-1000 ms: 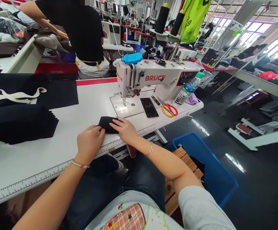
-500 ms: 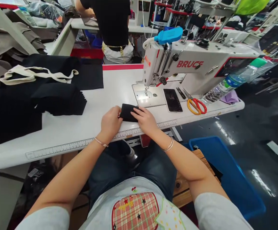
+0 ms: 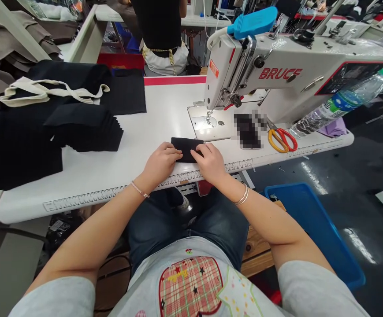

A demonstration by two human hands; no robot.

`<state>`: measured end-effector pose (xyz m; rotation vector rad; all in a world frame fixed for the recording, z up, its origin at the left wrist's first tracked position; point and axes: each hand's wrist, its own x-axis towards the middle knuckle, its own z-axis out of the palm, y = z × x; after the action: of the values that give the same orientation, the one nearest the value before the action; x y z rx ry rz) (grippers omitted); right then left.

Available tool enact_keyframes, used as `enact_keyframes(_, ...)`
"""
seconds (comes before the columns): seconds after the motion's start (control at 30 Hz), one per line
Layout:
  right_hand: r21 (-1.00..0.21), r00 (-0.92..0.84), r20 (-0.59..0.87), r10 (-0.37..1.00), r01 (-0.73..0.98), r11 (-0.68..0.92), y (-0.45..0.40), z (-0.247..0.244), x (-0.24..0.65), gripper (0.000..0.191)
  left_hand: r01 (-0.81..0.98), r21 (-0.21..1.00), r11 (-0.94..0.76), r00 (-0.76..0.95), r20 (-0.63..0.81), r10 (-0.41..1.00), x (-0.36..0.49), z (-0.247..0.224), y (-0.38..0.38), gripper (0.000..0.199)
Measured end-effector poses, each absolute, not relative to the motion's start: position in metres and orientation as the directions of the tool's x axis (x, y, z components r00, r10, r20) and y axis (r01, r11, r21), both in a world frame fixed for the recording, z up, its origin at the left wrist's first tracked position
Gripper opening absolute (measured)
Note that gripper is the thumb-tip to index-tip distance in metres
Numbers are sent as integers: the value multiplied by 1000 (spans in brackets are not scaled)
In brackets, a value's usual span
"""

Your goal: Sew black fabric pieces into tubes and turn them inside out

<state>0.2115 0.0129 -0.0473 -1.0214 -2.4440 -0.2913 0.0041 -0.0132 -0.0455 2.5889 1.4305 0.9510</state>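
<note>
A small folded black cloth (image 3: 187,149) lies flat near the table's front edge, just in front of the sewing machine's needle plate (image 3: 205,122). My left hand (image 3: 162,161) rests on its left end, fingers closed together on the fabric. At the right end, my right hand (image 3: 211,162) grips the cloth with bent fingers. The sewing machine (image 3: 260,79) stands beyond, its presser foot behind the cloth and not touching it. Stacked black fabric pieces (image 3: 88,127) lie to the left, with a cream strap (image 3: 35,93) on top.
Orange-and-red scissors (image 3: 282,140) and a blurred dark object (image 3: 249,130) lie right of the needle plate. A water bottle (image 3: 338,105) leans against the machine. A blue bin (image 3: 323,233) stands on the floor at right. A person in black (image 3: 158,26) is behind the table.
My left hand has moved onto the cloth's top and my right hand has shifted to its right end. The cloth lies straighter. The view has shifted slightly.
</note>
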Motion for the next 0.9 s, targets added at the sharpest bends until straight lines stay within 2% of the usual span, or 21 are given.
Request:
enact_keyframes(0.13,53,-644,491,587,695,717,13,-46,214,33,753,392,-529,317,488,813,8,-46,-23,34)
enact_keyframes(0.23,75,-662,484,572,683,726,12,-46,217,34,762,395,-514,292,499,816,13,-48,-28,33)
enact_keyframes(0.47,24,-674,501,543,638,770,4,-38,221,31,798,245,-550,348,558,754,20,-44,-38,31)
enact_keyframes(0.63,73,-627,576,524,678,731,-3,-36,216,33,798,209,-565,384,546,744,19,-41,-42,32)
enact_keyframes(0.73,90,-649,583,489,650,755,-2,-40,218,27,799,164,-578,415,545,728,18,-40,-42,34)
enact_keyframes(0.8,41,-647,580,495,630,776,0,-43,221,25,800,144,-583,429,542,723,18,-39,-41,35)
enact_keyframes(0.9,-105,-609,568,553,613,783,2,-46,227,27,800,159,-579,428,526,735,18,-38,-41,38)
